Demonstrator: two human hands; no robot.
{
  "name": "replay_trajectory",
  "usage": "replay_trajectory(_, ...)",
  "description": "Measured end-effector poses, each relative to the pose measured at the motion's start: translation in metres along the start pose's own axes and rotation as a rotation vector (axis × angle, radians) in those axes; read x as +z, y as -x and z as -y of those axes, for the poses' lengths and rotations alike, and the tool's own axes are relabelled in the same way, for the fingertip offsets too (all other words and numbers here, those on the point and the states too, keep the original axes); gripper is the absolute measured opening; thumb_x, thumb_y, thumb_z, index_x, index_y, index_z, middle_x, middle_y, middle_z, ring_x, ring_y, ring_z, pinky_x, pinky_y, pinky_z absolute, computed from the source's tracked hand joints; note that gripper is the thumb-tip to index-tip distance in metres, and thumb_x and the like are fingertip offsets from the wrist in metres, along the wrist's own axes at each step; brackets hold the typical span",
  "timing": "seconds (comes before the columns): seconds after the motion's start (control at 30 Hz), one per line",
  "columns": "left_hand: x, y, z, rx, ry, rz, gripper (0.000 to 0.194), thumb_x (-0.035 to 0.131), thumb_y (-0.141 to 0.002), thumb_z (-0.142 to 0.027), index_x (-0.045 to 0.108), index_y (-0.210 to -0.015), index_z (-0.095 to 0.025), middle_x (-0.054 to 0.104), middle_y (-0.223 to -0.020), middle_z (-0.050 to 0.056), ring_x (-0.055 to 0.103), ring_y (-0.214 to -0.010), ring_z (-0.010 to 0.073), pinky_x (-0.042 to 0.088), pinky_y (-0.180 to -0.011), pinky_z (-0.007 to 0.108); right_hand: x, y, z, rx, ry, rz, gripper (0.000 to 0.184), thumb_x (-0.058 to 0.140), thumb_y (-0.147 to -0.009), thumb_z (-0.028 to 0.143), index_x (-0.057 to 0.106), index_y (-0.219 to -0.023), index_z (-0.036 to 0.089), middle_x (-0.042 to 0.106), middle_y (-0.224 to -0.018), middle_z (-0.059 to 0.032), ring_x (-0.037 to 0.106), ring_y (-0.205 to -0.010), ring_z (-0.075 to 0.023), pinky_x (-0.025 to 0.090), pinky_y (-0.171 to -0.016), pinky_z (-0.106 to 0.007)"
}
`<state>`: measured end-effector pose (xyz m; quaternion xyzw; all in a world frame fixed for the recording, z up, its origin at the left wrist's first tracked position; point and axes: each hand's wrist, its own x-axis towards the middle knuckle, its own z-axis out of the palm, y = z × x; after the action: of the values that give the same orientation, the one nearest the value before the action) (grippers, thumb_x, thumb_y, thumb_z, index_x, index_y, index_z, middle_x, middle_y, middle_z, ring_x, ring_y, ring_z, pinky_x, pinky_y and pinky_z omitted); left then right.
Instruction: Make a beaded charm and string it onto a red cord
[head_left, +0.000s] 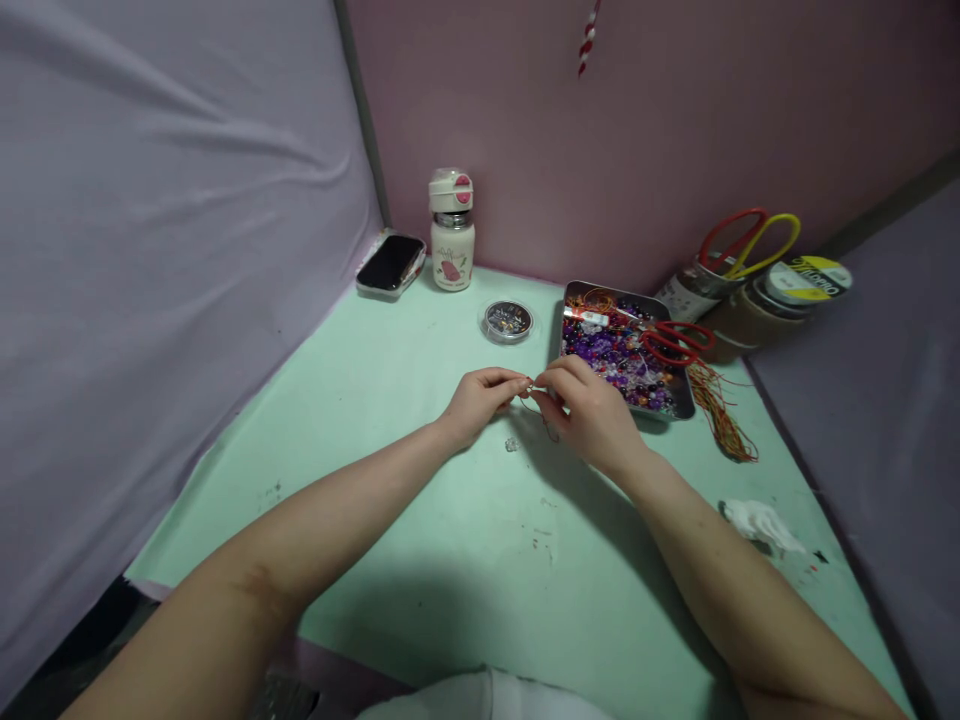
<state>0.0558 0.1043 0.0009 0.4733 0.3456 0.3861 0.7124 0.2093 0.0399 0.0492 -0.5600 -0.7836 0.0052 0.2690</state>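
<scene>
My left hand (484, 403) and my right hand (589, 408) meet above the middle of the table, fingertips almost touching. Both are closed in a pinch on a thin string (553, 434), whose dark loose end curls down below the fingers. A tiny pale and reddish bit, perhaps a bead, shows between the fingertips; its shape is too small to make out. Just below the hands, a small clear cluster (512, 444), bead-like, lies on the tabletop. Behind my right hand stands a metal tray (684, 400) full of purple, clear and orange beads.
Red-handled scissors (679, 343) rest on the tray's right side. Beyond are a round spool case (508, 321), a white bottle (452, 245) and a phone (391, 264). At right sit a jar (787, 300), bundled cords (724, 415) and a crumpled tissue (761, 523).
</scene>
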Motion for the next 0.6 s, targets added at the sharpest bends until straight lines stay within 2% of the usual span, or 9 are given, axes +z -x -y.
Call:
replay_trajectory(0.07,0.0,0.0,-0.001,-0.022,0.064,0.003,0.028,0.077,-0.062,-0.038,0.071,-0.076,-0.014,0.057,-0.062,0.0,0.04,-0.053,0.0059,0.027,-0.051,0.022,0.004,0.001,0.0,-0.074,0.047,0.056,0.023,0.042,-0.092,0.02,0.062,-0.102,0.021,0.059,-0.104,-0.0098,0.056,-0.076,-0.0169,0.037,-0.058,-0.027)
replay_trajectory(0.17,0.0,0.0,-0.002,-0.053,0.108,0.023,0.027,0.077,-0.061,-0.036,0.071,-0.073,-0.013,0.052,-0.056,-0.002,0.036,-0.05,0.0049,0.023,-0.049,0.023,0.007,0.001,0.0,-0.104,0.061,0.156,0.032,0.038,-0.089,0.015,0.062,-0.107,0.025,0.059,-0.11,-0.0089,0.055,-0.078,-0.0175,0.034,-0.057,-0.027)
replay_trajectory(0.23,0.0,0.0,-0.002,-0.067,0.106,0.026,0.027,0.077,-0.061,-0.036,0.07,-0.072,-0.013,0.054,-0.058,-0.001,0.037,-0.05,0.0048,0.022,-0.049,0.023,0.007,-0.001,0.002,-0.061,0.013,0.196,0.03,0.039,-0.088,0.019,0.061,-0.107,0.025,0.061,-0.105,-0.0079,0.055,-0.077,-0.0177,0.033,-0.058,-0.028)
replay_trajectory(0.3,-0.001,-0.001,-0.001,-0.067,0.106,0.034,0.026,0.076,-0.061,-0.036,0.07,-0.072,-0.013,0.056,-0.059,0.0,0.037,-0.05,0.0046,0.022,-0.049,0.023,0.006,-0.004,0.005,0.048,-0.07,0.212,0.024,0.042,-0.089,0.027,0.061,-0.104,0.024,0.063,-0.093,-0.0058,0.055,-0.074,-0.018,0.034,-0.059,-0.028)
replay_trajectory(0.37,-0.001,-0.001,0.001,-0.072,0.111,0.048,0.025,0.076,-0.061,-0.035,0.07,-0.072,-0.013,0.056,-0.059,0.0,0.037,-0.049,0.0044,0.023,-0.049,0.023,0.007,-0.006,0.007,0.173,-0.152,0.206,0.022,0.044,-0.089,0.035,0.06,-0.098,0.023,0.063,-0.084,-0.0033,0.056,-0.072,-0.0183,0.035,-0.06,-0.029)
replay_trajectory(0.43,-0.001,-0.001,0.002,-0.079,0.11,0.058,0.024,0.076,-0.062,-0.033,0.071,-0.073,-0.013,0.058,-0.06,0.0,0.04,-0.05,0.0047,0.025,-0.049,0.022,0.008,-0.007,0.009,0.233,-0.194,0.191,0.021,0.046,-0.088,0.037,0.059,-0.094,0.022,0.063,-0.083,-0.002,0.056,-0.073,-0.0184,0.036,-0.063,-0.029)
replay_trajectory(0.53,-0.001,-0.001,0.002,-0.08,0.111,0.058,0.021,0.075,-0.063,-0.031,0.07,-0.073,-0.013,0.062,-0.065,0.001,0.048,-0.055,0.0064,0.032,-0.053,0.022,0.007,-0.006,0.012,0.233,-0.234,0.203,0.019,0.046,-0.088,0.035,0.059,-0.095,0.022,0.064,-0.086,-0.0019,0.057,-0.076,-0.0182,0.038,-0.066,-0.029)
replay_trajectory(0.6,0.0,0.0,0.001,-0.086,0.114,0.052,0.022,0.075,-0.063,-0.031,0.07,-0.074,-0.013,0.063,-0.069,0.002,0.051,-0.058,0.0078,0.036,-0.055,0.023,0.004,-0.004,0.014,0.168,-0.259,0.218,0.018,0.045,-0.089,0.031,0.059,-0.096,0.022,0.065,-0.09,-0.0027,0.058,-0.078,-0.0182,0.041,-0.067,-0.03)
